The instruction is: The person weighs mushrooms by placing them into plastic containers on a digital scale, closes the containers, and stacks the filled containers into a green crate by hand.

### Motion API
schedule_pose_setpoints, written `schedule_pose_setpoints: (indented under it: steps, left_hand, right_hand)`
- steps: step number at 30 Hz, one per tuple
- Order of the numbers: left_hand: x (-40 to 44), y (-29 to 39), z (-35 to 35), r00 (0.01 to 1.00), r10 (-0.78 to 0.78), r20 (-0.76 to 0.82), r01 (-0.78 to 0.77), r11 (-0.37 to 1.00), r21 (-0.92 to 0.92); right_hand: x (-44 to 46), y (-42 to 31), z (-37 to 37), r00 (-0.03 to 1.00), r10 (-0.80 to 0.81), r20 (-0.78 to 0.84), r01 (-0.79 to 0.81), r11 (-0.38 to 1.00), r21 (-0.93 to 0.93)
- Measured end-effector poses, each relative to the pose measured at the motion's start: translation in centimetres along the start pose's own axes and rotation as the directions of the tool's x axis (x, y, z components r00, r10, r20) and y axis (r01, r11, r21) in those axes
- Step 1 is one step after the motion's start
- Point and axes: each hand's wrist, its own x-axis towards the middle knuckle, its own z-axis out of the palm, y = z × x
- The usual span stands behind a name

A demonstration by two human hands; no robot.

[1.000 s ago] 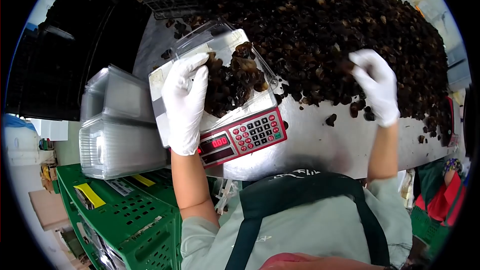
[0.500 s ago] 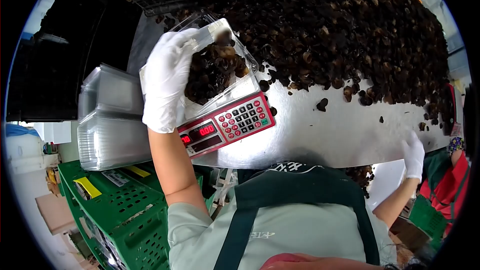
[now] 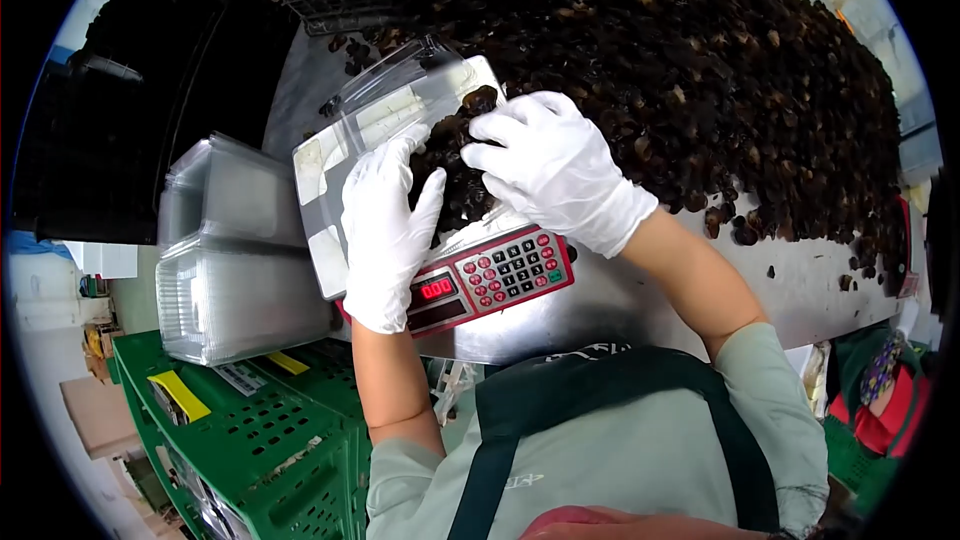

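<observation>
Dark brown wood ear mushrooms (image 3: 460, 190) lie heaped in a clear plastic clamshell box (image 3: 392, 70), which rests on a red and white digital scale (image 3: 507, 275). My left hand (image 3: 388, 235), in a white glove, lies at the near left side of the heap, thumb spread from its fingers. From the right, my gloved right hand (image 3: 555, 165) reaches over the heap with fingers curled onto the mushrooms. Its fingertips are partly hidden among them. Red digits on the scale's display (image 3: 437, 288) read 0.00.
A large pile of wood ear mushrooms (image 3: 680, 70) covers the back of the metal table (image 3: 620, 305). Left of the scale stand stacked clear plastic boxes (image 3: 240, 290). Below them is a green crate (image 3: 270, 430). Another person in red (image 3: 880, 410) is at the far right.
My right hand has come from the far right side over to the mushrooms in the box. My left hand has shifted down and right, its thumb now at the heap.
</observation>
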Motion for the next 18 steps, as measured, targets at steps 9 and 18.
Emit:
schedule_pose_setpoints:
  steps: [9, 18]
  left_hand:
    - [0.2, 0.2, -0.3, 0.995, 0.092, -0.031, -0.089, 0.992, 0.089]
    - [1.8, 1.6, -0.9, 0.997, 0.078, -0.004, -0.075, 0.972, 0.224]
  right_hand:
    - [-2.8, 0.3, 0.8, 0.974, 0.203, -0.102, -0.196, 0.978, 0.071]
    - [-5.1, 0.1, 1.0, 0.977, 0.179, -0.112, -0.168, 0.981, 0.099]
